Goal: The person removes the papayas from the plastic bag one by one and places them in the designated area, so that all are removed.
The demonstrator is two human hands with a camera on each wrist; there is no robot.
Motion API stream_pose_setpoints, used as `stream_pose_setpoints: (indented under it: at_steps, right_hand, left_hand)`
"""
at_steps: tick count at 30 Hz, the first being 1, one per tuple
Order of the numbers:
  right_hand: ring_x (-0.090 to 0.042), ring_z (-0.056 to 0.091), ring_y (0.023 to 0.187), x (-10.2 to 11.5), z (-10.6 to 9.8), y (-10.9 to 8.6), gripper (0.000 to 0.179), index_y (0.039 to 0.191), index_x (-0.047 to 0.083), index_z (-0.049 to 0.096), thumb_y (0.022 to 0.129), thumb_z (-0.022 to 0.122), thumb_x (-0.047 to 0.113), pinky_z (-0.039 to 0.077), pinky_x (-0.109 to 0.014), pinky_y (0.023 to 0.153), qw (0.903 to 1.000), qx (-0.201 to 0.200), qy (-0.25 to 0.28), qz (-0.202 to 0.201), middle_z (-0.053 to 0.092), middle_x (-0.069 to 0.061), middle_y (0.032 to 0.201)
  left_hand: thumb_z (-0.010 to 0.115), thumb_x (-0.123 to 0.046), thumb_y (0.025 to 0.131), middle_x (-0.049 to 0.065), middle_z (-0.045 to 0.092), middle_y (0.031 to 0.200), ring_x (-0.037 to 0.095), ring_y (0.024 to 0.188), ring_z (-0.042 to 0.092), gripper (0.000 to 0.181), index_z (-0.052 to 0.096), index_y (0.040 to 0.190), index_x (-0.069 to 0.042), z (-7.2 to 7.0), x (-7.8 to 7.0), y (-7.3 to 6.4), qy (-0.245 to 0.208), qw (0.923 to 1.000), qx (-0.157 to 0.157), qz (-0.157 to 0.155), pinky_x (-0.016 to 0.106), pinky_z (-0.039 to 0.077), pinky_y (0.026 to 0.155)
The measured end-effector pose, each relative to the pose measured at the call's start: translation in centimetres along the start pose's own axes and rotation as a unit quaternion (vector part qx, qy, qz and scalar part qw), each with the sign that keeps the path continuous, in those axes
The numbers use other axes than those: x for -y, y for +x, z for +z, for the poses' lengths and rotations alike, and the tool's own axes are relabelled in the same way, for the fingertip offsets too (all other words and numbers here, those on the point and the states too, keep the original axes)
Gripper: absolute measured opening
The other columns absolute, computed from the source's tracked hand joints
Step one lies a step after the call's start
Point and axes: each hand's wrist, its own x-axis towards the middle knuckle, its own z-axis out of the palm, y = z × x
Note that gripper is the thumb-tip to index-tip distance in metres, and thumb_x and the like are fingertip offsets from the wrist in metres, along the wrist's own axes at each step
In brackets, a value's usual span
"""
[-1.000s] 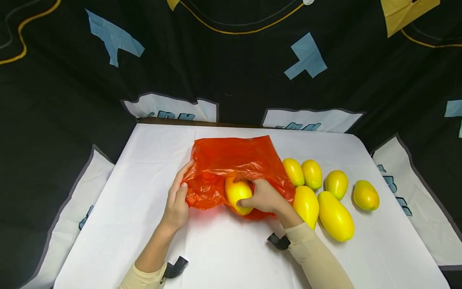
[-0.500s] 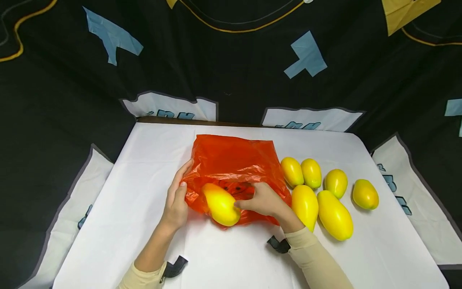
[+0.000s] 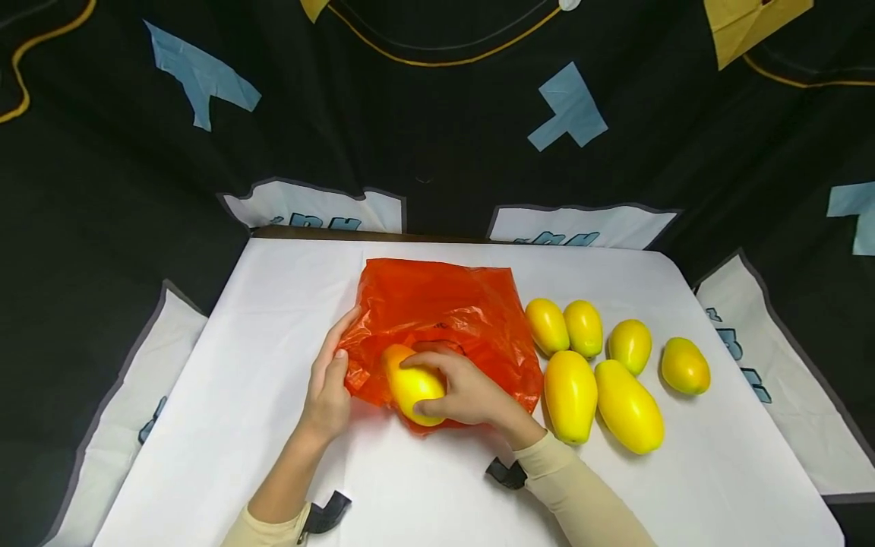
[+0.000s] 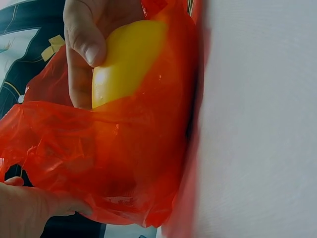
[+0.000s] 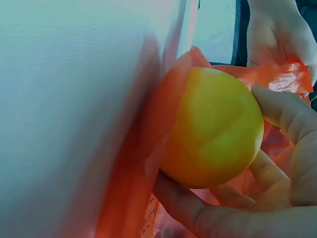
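A red plastic bag [image 3: 444, 292] lies flat on the white table, its opening toward me. At the mouth is a yellow mango [image 3: 413, 387], partly covered by the bag film in the left wrist view. My right hand [image 3: 461, 384] grips this mango from the right, thumb on the near side and fingers over the far side. The thumb and fingers also show around the mango [image 5: 218, 129] in the right wrist view. My left hand [image 3: 328, 395] holds the bag's left edge between thumb and fingers; some of those fingers are hidden behind the film.
Right of the bag lie several yellow fruits: two large mangoes, one of them a long mango [image 3: 629, 406], and smaller ones such as the rightmost fruit [image 3: 685, 366]. White cloth covers the table [image 3: 424, 494]. A black curtain [image 3: 437, 129] hangs behind it.
The mango has shifted left within the bag's mouth and turned. My right hand has followed it left, going from a touch at its side to a grip around it. The left hand stays at the bag's edge.
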Motion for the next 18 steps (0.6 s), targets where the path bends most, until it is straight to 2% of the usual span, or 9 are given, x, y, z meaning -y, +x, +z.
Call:
stream_pose_setpoints:
  at_steps: [8, 13, 18]
  right_hand:
    - [-0.014, 0.049, 0.113, -0.3, 0.5, -0.8, 0.054, 0.125, 0.033, 0.061, 0.074, 0.078, 0.021, 0.048, -0.035, 0.083, 0.9995, -0.026, 0.016, -0.001, 0.054, 0.012, 0.130]
    - [-0.012, 0.048, 0.114, 0.7, -0.6, -1.9, 0.056, 0.125, 0.035, 0.061, 0.074, 0.078, 0.020, 0.049, -0.036, 0.082, 0.9987, -0.040, 0.027, -0.013, 0.051, 0.015, 0.132]
    - [-0.010, 0.045, 0.122, 1.8, -2.2, -3.3, 0.057, 0.125, 0.036, 0.061, 0.074, 0.079, 0.019, 0.050, -0.038, 0.086, 0.9968, -0.065, 0.033, -0.033, 0.048, 0.014, 0.138]
  left_hand:
    - [0.020, -0.003, 0.099, 0.005, 0.028, 0.157, 0.023, 0.139, 0.033, 0.056, 0.028, 0.153, -0.013, -0.3, 0.3, -0.5, -0.001, 1.0000, 0.002, 0.005, 0.027, 0.031, 0.110]
    - [0.019, -0.003, 0.099, 0.006, 0.029, 0.156, 0.025, 0.138, 0.034, 0.055, 0.028, 0.153, -0.011, -0.2, 0.1, -0.3, -0.012, 0.9998, 0.000, 0.013, 0.028, 0.033, 0.109]
    - [0.018, -0.003, 0.100, 0.006, 0.030, 0.156, 0.026, 0.136, 0.036, 0.055, 0.028, 0.153, -0.011, -0.1, 0.0, 0.0, -0.019, 0.9997, -0.001, 0.016, 0.030, 0.035, 0.108]
